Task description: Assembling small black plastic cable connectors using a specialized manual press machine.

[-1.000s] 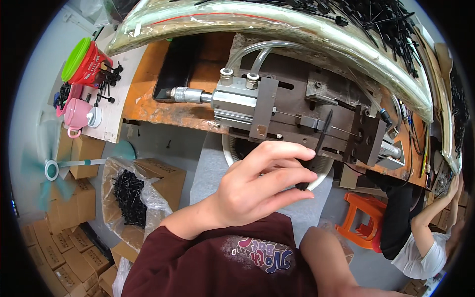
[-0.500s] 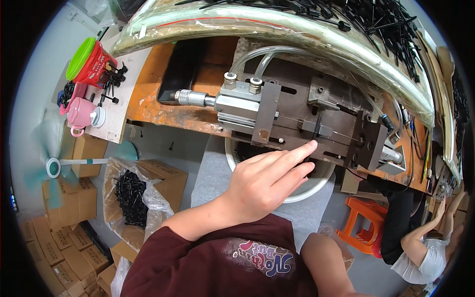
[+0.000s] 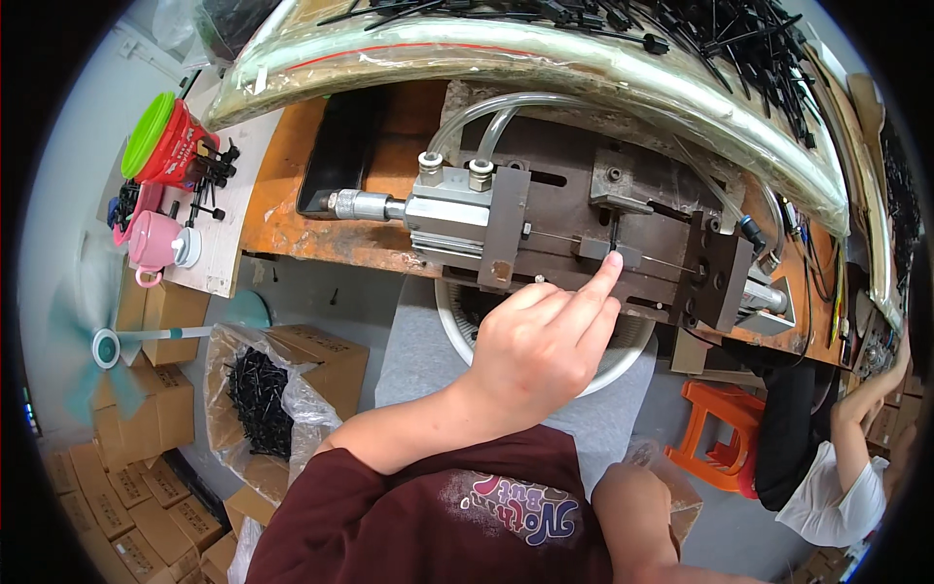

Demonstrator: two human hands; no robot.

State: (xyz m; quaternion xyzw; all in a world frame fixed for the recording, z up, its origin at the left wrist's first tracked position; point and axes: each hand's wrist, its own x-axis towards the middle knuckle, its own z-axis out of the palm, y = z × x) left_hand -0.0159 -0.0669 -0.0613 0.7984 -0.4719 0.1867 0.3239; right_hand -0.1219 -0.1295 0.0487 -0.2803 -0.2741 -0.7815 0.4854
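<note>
Lighting: bright, even indoor light; pronounced fisheye distortion.
Glare present on plastic film [image 3: 389,51] and metal cylinder [image 3: 446,216]. Left hand [image 3: 541,343] reads sharp; fan blades [image 3: 115,387] blur. Fine detail softens at right rim; corners vignette black.

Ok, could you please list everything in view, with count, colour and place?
Metal fixture: 1, silver and dark brown, on orange bench
Thin piece: 1, black, on the fixture
Tubes: at least 2, clear, on fixture
Basket: 1, white, under bench edge
Bucket: 1, red-green, left
Mug: 1, pink, near bucket
Fan: 1, teal-white, left
Cartons: many, brown, lower left
Stool: 1, orange, right
Loose parts: many, black, upper right
Co-worker: 1, white top, far right
Left hand: 1, bare, fingers at thin piece
</note>
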